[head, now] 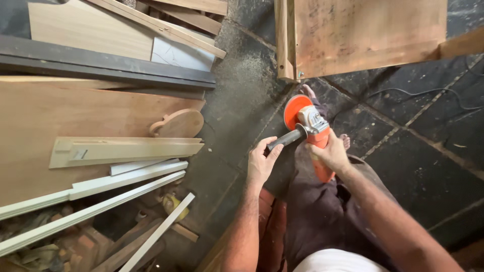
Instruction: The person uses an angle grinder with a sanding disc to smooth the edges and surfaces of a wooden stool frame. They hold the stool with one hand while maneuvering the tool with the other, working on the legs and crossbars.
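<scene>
Both hands clenched on orange angle grinder (pixel 315 136) over dark tile floor (pixel 423 126): left hand (pixel 261 162) on side handle (pixel 286 139), right hand (pixel 330 153) round body, prob. for steady control, disc (pixel 293 111) w/ its face toward wooden panel (pixel 363 35).

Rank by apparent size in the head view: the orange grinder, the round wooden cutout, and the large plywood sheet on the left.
1. Plywood sheet, clearly largest.
2. and 3. Orange grinder and round wooden cutout look alike; the grinder, held in both hands, sits nearer the camera, so unranked.
</scene>
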